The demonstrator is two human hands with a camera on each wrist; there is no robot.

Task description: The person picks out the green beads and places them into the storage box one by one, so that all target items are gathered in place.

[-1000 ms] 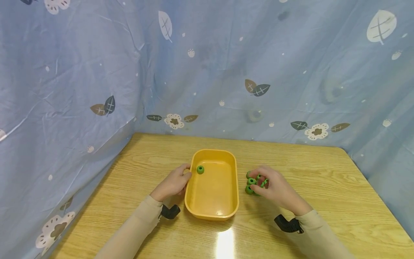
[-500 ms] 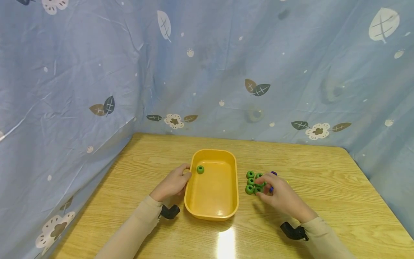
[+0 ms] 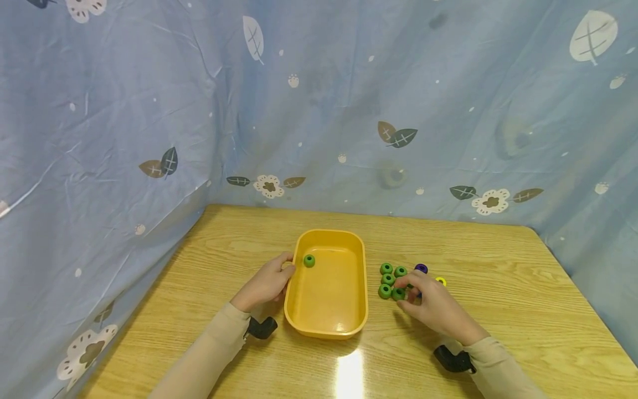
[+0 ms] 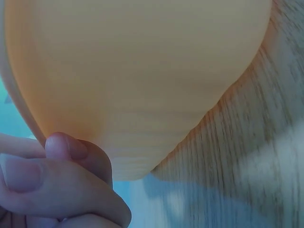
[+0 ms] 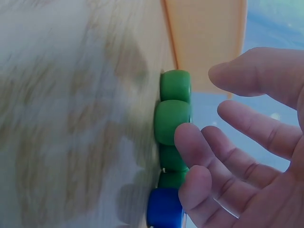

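On the left, my left hand grips the near-side wall of a yellow plastic tray; in the left wrist view its curled fingers meet the tray's rim. One green bead with a hole sits inside the tray, toward the far left corner. To the tray's right, several green beads stand close together on the table. My right hand hovers at their right side, fingers loosely bent and apart, holding nothing. In the right wrist view its fingertips overlap the green beads and a blue bead.
A purple bead and a yellow bead lie beyond the right hand, partly covered by it. The wooden table reaches back to a blue patterned cloth, which hangs along the back and sides.
My right hand has drawn back to the right from over the green beads, bringing more of them and the purple and yellow beads into sight. The left hand and tray stay put.
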